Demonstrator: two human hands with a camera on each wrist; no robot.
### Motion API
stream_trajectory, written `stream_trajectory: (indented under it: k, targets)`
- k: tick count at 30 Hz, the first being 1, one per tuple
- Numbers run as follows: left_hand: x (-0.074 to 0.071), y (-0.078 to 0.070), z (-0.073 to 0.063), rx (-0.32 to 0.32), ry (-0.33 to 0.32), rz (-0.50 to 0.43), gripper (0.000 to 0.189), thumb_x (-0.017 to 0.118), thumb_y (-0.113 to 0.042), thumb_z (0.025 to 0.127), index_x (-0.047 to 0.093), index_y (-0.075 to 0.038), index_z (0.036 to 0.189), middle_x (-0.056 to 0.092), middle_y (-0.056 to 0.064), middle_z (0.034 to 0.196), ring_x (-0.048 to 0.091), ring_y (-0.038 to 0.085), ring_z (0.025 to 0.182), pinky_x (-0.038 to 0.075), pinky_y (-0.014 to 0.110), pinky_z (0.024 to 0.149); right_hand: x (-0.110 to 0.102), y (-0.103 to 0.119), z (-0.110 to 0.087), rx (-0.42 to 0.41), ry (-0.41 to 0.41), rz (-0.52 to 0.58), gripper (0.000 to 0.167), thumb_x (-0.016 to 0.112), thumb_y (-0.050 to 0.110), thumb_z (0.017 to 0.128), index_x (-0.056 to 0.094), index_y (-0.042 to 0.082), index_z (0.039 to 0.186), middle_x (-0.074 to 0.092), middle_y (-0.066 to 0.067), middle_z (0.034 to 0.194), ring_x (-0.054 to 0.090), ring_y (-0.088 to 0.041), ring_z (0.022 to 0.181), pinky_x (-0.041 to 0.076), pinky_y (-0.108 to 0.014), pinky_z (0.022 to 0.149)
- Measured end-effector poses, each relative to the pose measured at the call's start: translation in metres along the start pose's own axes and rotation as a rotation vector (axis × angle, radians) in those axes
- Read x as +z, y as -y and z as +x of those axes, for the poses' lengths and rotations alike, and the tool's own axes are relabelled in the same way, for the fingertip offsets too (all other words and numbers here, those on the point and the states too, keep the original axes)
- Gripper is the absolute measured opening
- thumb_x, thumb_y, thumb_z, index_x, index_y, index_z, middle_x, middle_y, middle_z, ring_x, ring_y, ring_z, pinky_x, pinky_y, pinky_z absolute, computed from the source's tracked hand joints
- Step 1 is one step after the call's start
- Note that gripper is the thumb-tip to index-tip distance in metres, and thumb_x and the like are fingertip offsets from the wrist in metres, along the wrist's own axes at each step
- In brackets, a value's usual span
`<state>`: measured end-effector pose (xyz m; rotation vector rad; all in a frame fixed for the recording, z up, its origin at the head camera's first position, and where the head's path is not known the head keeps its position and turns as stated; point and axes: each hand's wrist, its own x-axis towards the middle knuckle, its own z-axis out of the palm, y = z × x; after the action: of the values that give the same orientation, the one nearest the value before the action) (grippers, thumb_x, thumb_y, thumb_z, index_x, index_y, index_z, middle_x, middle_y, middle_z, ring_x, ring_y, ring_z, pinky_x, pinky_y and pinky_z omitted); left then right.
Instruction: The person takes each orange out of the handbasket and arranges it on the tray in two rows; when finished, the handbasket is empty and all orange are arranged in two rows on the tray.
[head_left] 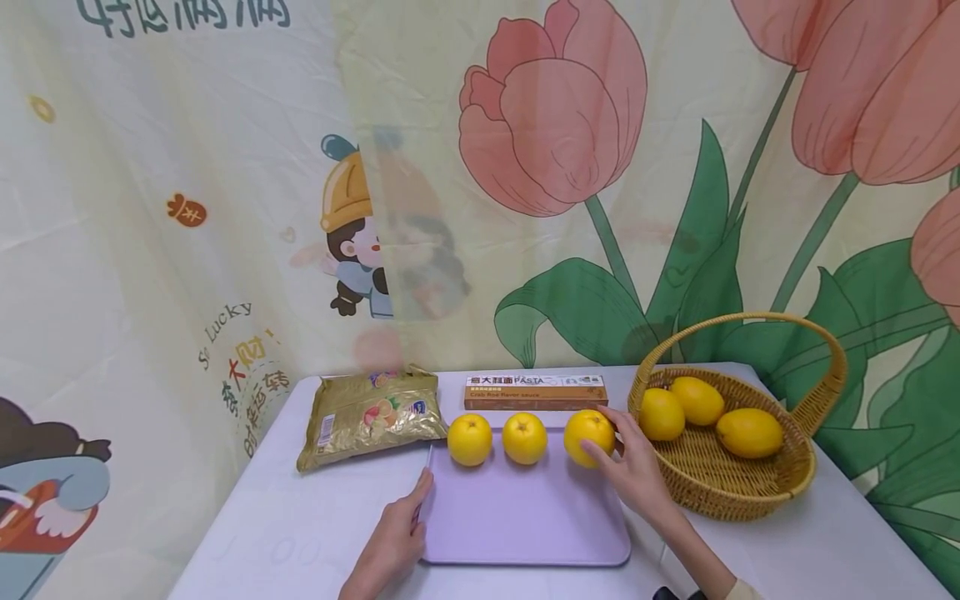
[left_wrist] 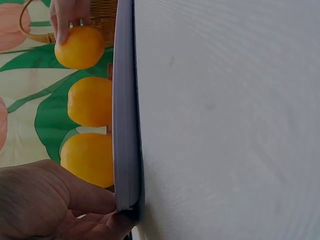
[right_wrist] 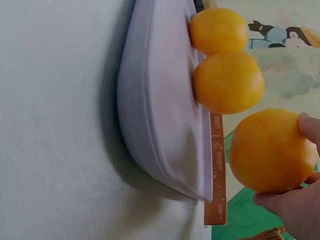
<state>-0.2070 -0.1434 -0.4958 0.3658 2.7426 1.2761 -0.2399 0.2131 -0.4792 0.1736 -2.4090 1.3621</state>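
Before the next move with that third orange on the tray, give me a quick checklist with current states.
1. Right hand has a grip on the third orange: ok, fingers curl round it.
2. That orange is resting on the purple tray: cannot tell; the right wrist view shows it slightly off the surface.
3. Left hand steadies the tray: ok, it holds the tray's left edge.
4. The two other oranges sit in a row on the tray: ok.
5. Room on the tray: ok, the near half is bare.
6. Basket stands beside the tray: ok, three yellow fruits inside.
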Motion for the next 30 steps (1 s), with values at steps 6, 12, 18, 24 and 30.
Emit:
stream_trajectory:
  k: [6, 12, 18, 24, 30]
  targets:
    - [0.0, 0.0, 0.0, 0.008, 0.003, 0.004, 0.071, 0.057, 0.023, 0.087, 0.039, 0.017, 0.156, 0.034, 0.035, 0.166, 0.04, 0.055, 0.149, 0.036, 0.061, 0.119, 0.009, -0.009, 0.005, -0.034, 0.027, -0.051, 0.06, 0.077, 0.01, 0.1, 0.05, -0.008, 0.151, 0.057, -0.029, 0.143, 0.059, -0.045, 0.129, 0.057, -0.064, 0.107]
    - [0.0, -0.001, -0.001, -0.015, 0.017, 0.004, 0.072, 0.057, 0.022, 0.087, 0.038, 0.017, 0.156, 0.033, 0.035, 0.166, 0.039, 0.055, 0.15, 0.036, 0.062, 0.12, 0.014, -0.018, 0.008, 0.004, 0.047, -0.09, 0.06, 0.078, 0.009, 0.099, 0.051, -0.005, 0.151, 0.057, -0.028, 0.145, 0.059, -0.044, 0.129, 0.058, -0.062, 0.107]
    - [0.0, -0.001, 0.0, -0.021, 0.02, 0.0, 0.071, 0.057, 0.022, 0.088, 0.039, 0.017, 0.156, 0.033, 0.035, 0.166, 0.038, 0.054, 0.151, 0.035, 0.062, 0.12, 0.018, -0.026, 0.013, -0.044, 0.023, -0.116, 0.061, 0.082, 0.007, 0.094, 0.055, -0.004, 0.148, 0.06, -0.026, 0.141, 0.062, -0.041, 0.123, 0.06, -0.059, 0.104]
    - [0.0, 0.0, 0.001, -0.007, 0.02, 0.004, 0.071, 0.058, 0.022, 0.088, 0.038, 0.017, 0.156, 0.033, 0.035, 0.166, 0.039, 0.055, 0.15, 0.036, 0.062, 0.12, 0.021, -0.03, 0.016, -0.101, -0.022, -0.141, 0.062, 0.089, 0.006, 0.086, 0.061, 0.0, 0.141, 0.064, -0.021, 0.13, 0.064, -0.037, 0.114, 0.064, -0.055, 0.096]
    - [0.0, 0.0, 0.002, -0.015, 0.014, 0.005, 0.072, 0.059, 0.023, 0.087, 0.039, 0.017, 0.156, 0.033, 0.034, 0.166, 0.04, 0.055, 0.15, 0.037, 0.061, 0.119, 0.018, -0.03, 0.017, -0.058, 0.03, -0.106, 0.069, 0.093, 0.009, 0.083, 0.059, 0.0, 0.142, 0.064, -0.022, 0.133, 0.063, -0.041, 0.122, 0.059, -0.063, 0.106]
